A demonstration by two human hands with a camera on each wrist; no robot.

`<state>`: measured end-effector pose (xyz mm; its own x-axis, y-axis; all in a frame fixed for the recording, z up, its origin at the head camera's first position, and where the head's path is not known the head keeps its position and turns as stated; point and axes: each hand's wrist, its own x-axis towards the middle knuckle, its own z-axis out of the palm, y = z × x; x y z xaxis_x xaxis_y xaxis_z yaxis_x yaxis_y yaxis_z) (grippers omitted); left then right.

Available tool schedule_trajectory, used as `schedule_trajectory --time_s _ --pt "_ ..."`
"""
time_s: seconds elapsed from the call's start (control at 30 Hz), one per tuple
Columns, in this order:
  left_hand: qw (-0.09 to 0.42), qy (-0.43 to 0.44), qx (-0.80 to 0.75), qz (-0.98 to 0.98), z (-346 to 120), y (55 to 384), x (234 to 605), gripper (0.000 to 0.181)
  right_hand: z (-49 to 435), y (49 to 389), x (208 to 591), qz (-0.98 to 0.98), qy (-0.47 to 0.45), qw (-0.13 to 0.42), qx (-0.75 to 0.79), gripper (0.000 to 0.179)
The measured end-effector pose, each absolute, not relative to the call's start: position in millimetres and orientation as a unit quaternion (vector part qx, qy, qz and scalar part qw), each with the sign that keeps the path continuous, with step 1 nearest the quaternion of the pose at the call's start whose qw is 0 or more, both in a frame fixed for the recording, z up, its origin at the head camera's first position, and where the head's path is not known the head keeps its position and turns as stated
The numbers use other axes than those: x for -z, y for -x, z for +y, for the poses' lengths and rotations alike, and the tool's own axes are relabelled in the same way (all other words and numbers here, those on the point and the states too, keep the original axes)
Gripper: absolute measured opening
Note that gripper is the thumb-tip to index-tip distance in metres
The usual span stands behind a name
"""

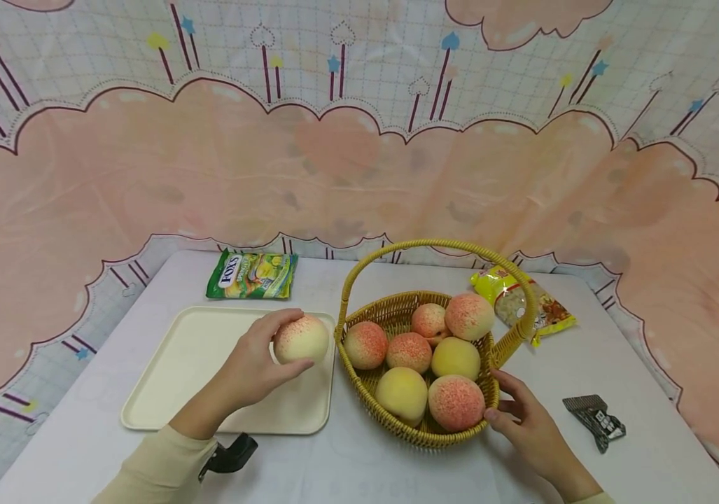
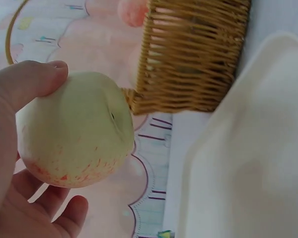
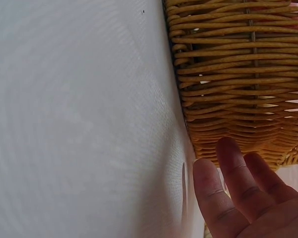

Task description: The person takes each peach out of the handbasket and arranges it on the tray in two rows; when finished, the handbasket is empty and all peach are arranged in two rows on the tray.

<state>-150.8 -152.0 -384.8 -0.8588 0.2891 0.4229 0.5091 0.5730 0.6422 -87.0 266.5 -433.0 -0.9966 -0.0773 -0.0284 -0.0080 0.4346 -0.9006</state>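
My left hand [image 1: 253, 365] grips a pale peach with a red-speckled top [image 1: 302, 340], thumb on one side and fingers on the other. It is held over the right part of a cream tray [image 1: 170, 378]. In the left wrist view the peach [image 2: 77, 131] shows its pale, dimpled side. Beside the tray stands a wicker basket [image 1: 419, 439] with a tall arched handle, holding several red and yellow peaches [image 1: 456, 402]. My right hand [image 1: 532, 423] is at the basket's right rim; in the right wrist view its extended fingers [image 3: 233, 166] lie against the woven side.
A green candy bag [image 1: 252, 275] lies behind the tray. Behind the basket's right end is a yellow snack bag [image 1: 535, 308], partly covered by the handle. A small dark wrapper [image 1: 597, 420] lies on the white table right of my right hand.
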Motion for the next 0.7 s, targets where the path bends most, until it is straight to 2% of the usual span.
schedule_trajectory --time_s 0.17,0.47,0.7 --pt "0.127 0.209 0.404 -0.882 -153 163 394 0.063 266 88 434 0.846 0.022 0.031 0.532 0.060" --pt "0.074 0.168 0.421 -0.888 -148 183 406 0.065 268 87 435 0.844 0.019 0.036 0.534 0.060" --pt "0.059 0.161 0.419 -0.891 -145 195 412 0.066 268 87 435 0.842 0.018 0.037 0.538 0.060"
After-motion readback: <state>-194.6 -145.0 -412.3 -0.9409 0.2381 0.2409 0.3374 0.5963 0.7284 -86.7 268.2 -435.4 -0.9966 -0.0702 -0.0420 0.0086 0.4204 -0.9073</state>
